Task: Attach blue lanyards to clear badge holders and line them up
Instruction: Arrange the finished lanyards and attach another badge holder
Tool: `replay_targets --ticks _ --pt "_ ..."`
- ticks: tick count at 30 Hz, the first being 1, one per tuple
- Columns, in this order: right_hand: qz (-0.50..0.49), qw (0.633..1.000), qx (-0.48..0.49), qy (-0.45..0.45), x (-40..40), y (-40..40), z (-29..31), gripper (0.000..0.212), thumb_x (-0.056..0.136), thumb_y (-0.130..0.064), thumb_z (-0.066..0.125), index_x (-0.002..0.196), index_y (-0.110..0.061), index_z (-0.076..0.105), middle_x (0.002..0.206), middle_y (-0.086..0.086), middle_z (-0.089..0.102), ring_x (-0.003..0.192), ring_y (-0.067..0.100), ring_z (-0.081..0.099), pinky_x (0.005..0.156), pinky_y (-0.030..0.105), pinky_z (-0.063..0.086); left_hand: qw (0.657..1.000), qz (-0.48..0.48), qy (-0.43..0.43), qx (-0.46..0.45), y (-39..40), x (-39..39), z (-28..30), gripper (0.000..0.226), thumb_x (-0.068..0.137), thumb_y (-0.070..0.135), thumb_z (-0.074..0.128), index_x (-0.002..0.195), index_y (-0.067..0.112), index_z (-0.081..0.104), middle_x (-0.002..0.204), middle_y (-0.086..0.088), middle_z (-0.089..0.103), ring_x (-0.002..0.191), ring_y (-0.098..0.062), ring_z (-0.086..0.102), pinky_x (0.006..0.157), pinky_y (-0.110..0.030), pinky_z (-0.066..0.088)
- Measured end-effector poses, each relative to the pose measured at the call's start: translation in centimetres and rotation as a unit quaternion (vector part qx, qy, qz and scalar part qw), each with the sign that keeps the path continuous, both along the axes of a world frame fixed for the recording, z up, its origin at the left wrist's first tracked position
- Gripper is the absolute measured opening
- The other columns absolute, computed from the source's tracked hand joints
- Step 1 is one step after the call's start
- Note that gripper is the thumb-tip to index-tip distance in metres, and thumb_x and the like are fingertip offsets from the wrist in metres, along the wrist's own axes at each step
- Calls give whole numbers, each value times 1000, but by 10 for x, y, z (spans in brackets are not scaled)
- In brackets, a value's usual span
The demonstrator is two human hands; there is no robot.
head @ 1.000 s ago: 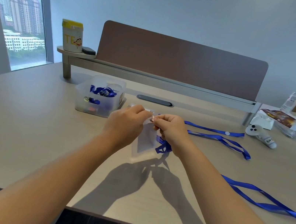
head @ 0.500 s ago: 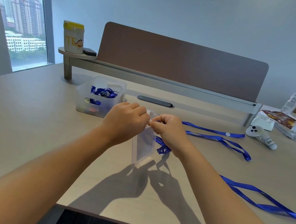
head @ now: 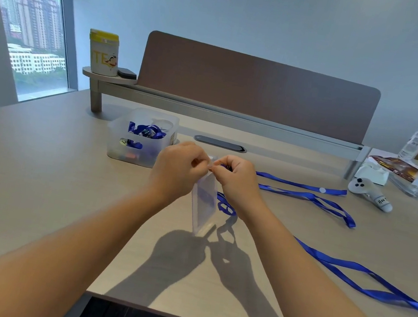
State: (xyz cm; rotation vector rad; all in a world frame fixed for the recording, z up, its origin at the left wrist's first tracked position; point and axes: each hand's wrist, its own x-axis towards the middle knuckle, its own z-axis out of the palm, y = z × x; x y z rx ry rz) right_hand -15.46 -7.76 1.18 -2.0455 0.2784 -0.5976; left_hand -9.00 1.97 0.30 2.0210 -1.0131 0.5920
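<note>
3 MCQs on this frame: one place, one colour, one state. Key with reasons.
1. Where is the clear bin?
A. right of both hands
B. left of the hands, on the desk
C. on the shelf

2. Colour of the lid on the canister?
A. yellow
B. red
C. black

3. State of the badge holder?
A. flat on the desk
B. inside the bin
C. hanging, pinched at its top by both hands

Key: B, it sits beside the left hand; A, its top is yellow; C, the left hand and right hand meet at its top edge.
</note>
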Motion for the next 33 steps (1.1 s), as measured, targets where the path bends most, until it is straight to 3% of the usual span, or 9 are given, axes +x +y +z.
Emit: replay_targets --ticks 9,12,16,19,21,25,28,31,33 --pt "9 989 149 20 -1 -7 7 27 91 -11 50 64 -12 55 55 1 43 48 10 34 40 14 35 949 -111 272 -114 -6 -2 6 27 91 15 49 113 3 57 110 -15 62 89 -13 54 73 -16 45" --pt "44 969 238 40 -2 -11 12 24 90 -10 51 66 -8 55 44 -3 43 45 9 29 44 19 28 934 -143 311 -98 -2 -4 1 50 86 16 58 132 11 39 118 -5 51 103 -15 50 79 -21 46" --pt "58 950 300 60 -1 -16 15 21 89 -10 51 68 -9 57 37 -7 43 40 7 30 43 18 28 967 -112 230 -1 3 -8 -9 61 82 18 63 136 13 36 135 -9 50 110 -16 50 86 -23 41" --pt "66 940 326 77 1 -16 17 23 88 -9 51 66 -9 55 33 -8 41 32 4 29 38 15 26 987 -38 147 47 4 -6 -12 45 89 18 53 133 13 44 128 -10 59 109 -21 56 80 -20 40" --pt "60 939 325 94 3 -16 19 25 88 -7 50 63 -8 54 32 -8 39 30 4 27 36 15 23 994 20 87 69 8 -4 -12 35 93 18 44 127 11 51 115 -13 66 92 -21 60 71 -18 41" --pt "30 967 217 131 4 -12 25 30 86 -5 50 57 -8 49 38 -3 39 37 9 27 40 18 24 991 73 -51 96 21 3 -10 26 91 11 49 112 6 63 99 -15 73 83 -27 67 65 -30 51" --pt "-13 989 -20 147 8 -9 26 23 86 -5 50 68 6 59 60 14 50 53 17 36 49 25 32 976 82 -172 102 26 10 -9 14 74 0 68 87 3 72 72 -15 76 58 -30 70 46 -32 55" --pt "-44 953 -263 146 17 1 18 27 88 -9 45 93 9 65 94 23 68 71 23 49 66 37 49 979 125 -104 120 40 12 -4 13 87 4 53 95 2 64 80 -15 73 61 -30 66 52 -31 52" --pt "-33 945 -304 119 14 3 17 27 92 -11 40 103 1 61 97 12 66 79 20 52 70 34 48 977 168 -51 118 42 19 -5 22 94 15 40 108 5 54 93 -14 70 67 -26 59 61 -34 52"
